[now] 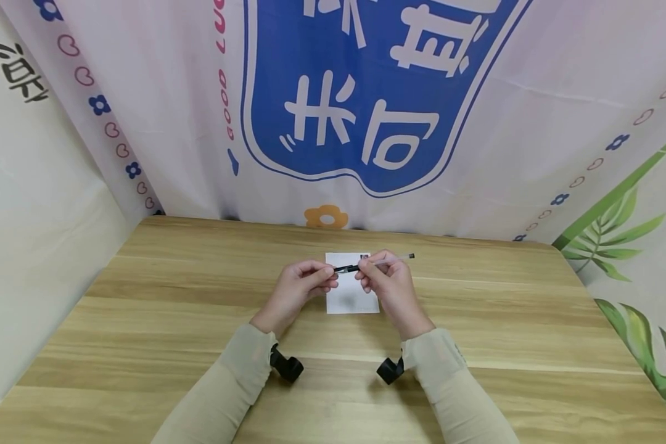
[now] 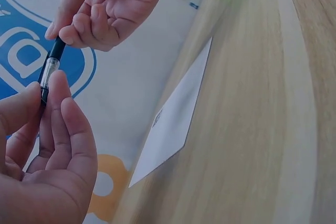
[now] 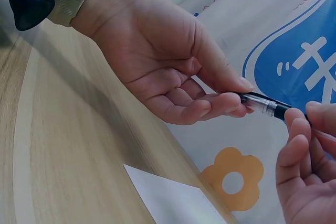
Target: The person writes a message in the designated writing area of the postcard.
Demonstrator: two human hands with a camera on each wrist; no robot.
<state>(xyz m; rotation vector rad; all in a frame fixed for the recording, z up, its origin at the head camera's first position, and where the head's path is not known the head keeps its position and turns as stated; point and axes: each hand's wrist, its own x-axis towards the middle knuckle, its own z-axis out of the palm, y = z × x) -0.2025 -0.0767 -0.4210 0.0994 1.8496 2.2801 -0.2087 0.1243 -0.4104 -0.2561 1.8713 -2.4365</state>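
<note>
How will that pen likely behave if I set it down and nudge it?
The pen would probably roll, its barrel looking slim and round, though the clip-like strip may check it. It is likely stiff: it looks straight between the left hand and right hand. Its thinness suggests it's light.

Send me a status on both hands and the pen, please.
Left hand, right hand both pinching pen. White paper below on table. Nothing visibly in the way.

Soft, even light brightens your tabletop (image 1: 116,345) in the head view.
Your wrist views run dimmer and duller, while a faint, soft-edged shadow smudges the white paper (image 1: 348,299).
</note>
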